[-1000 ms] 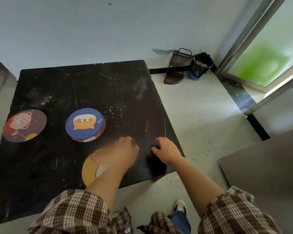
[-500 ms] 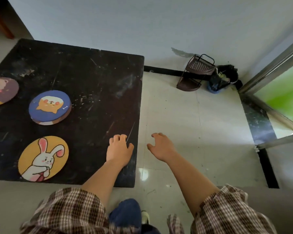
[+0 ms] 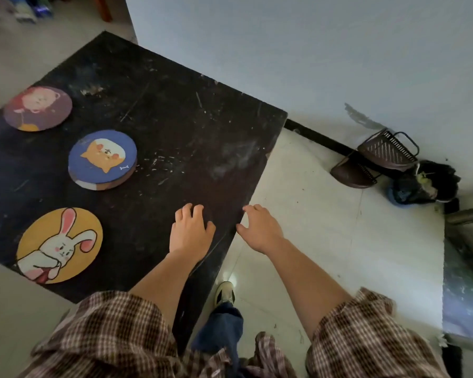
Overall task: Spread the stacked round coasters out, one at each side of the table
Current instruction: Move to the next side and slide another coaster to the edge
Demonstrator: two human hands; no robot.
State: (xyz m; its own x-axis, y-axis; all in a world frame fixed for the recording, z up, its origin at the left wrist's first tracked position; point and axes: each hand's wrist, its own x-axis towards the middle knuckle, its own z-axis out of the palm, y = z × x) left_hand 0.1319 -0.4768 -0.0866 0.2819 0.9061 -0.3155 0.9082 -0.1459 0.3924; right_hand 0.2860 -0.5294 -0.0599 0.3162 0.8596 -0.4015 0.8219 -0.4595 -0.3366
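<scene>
On the scratched black square worktop [image 3: 175, 126], the blue round cat-picture coaster stack [image 3: 102, 159] sits mid-left, between a purple bear coaster [image 3: 38, 108] farther off and a yellow rabbit coaster [image 3: 59, 245] nearer. Both hands are empty, fingers loosely curled: left hand [image 3: 191, 230] over the near right edge, right hand [image 3: 260, 229] beyond it.

The table [image 3: 175, 126] is the landmark. Three coasters lie on it, all toward its left part. The rabbit coaster [image 3: 59, 245] lies at the near edge. The cat coaster [image 3: 102, 159] sits on top of a small stack, farther in toward the middle. The bear coaster [image 3: 38, 108] lies beyond that, near the left edge. The left hand [image 3: 191, 230] is over the table near its right edge. The right hand [image 3: 260, 227] is just past that edge, over the floor [image 3: 325, 227].
</scene>
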